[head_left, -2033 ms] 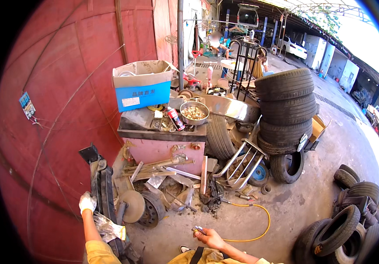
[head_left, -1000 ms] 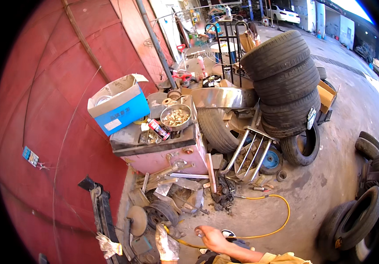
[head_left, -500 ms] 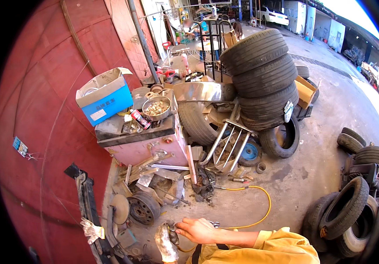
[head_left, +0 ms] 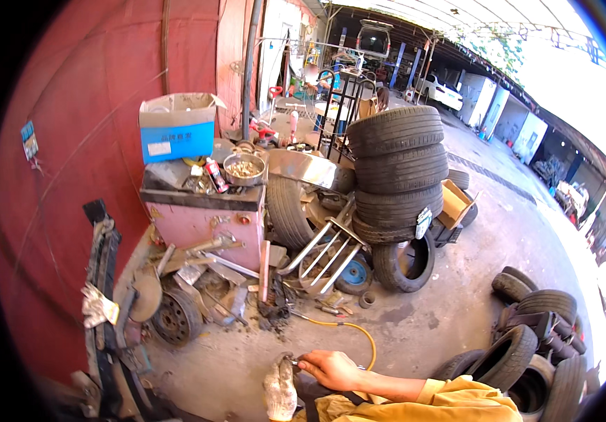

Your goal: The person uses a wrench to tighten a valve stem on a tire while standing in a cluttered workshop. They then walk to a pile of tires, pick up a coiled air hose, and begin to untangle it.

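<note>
My left hand [head_left: 280, 392], in a soiled white work glove, is raised at the bottom middle with its fingers curled closed. Close against it on the right is my bare right hand [head_left: 332, 370], its fingers pinched together toward the gloved fingertips. A small shiny bit shows between the two hands, too small to name. From behind my right hand a yellow air hose [head_left: 371, 344] curves up and away over the floor to the debris. My right arm is in a yellow sleeve [head_left: 451, 399].
A pink cabinet [head_left: 204, 228] bears a blue box [head_left: 176, 143] and a metal bowl [head_left: 244, 181] of small parts. Beside it are a metal rack [head_left: 324, 257] and stacked tires [head_left: 396, 169]. More tires [head_left: 507, 355] lie right. A steel wheel [head_left: 176, 316] and a spare glove [head_left: 99, 307] are left.
The view has tilted up and turned, so the cabinet and tires sit further left in the picture. My hands stay close together, and the metal hose fitting beside my right hand no longer shows.
</note>
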`<action>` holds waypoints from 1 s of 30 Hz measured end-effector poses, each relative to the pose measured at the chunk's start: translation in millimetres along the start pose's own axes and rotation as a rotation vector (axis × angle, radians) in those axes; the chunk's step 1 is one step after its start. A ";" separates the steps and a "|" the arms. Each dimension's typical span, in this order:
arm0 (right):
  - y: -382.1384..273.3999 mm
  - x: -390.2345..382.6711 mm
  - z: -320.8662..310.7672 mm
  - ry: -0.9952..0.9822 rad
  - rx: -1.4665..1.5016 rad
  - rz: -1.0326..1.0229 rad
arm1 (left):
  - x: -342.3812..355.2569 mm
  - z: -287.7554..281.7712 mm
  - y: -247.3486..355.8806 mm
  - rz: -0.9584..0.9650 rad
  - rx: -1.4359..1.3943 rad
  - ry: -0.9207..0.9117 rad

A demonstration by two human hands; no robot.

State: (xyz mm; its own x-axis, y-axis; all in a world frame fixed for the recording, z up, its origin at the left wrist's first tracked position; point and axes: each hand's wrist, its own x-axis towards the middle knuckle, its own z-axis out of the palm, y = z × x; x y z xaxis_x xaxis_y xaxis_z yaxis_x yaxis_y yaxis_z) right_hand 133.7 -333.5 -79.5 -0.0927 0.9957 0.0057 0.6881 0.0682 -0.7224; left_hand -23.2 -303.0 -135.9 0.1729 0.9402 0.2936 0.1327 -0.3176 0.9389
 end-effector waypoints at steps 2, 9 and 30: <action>2.7 -7.4 1.8 -0.026 0.002 -0.027 | -10.2 -4.6 14.9 -0.182 -0.061 -0.041; 0.4 -15.9 -31.4 -0.103 -0.325 -0.054 | -20.8 16.9 19.5 -0.270 0.008 -0.183; 91.9 -46.3 -72.7 0.185 0.332 0.211 | 8.4 119.5 29.6 -0.152 0.180 -0.327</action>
State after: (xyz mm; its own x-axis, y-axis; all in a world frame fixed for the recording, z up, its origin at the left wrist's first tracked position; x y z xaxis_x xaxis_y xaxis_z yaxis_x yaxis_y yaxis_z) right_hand 253.5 -368.7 -95.9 0.1764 0.9822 -0.0642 0.4062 -0.1320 -0.9042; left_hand 98.9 -319.2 -127.1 0.4354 0.8986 0.0542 0.3448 -0.2221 0.9120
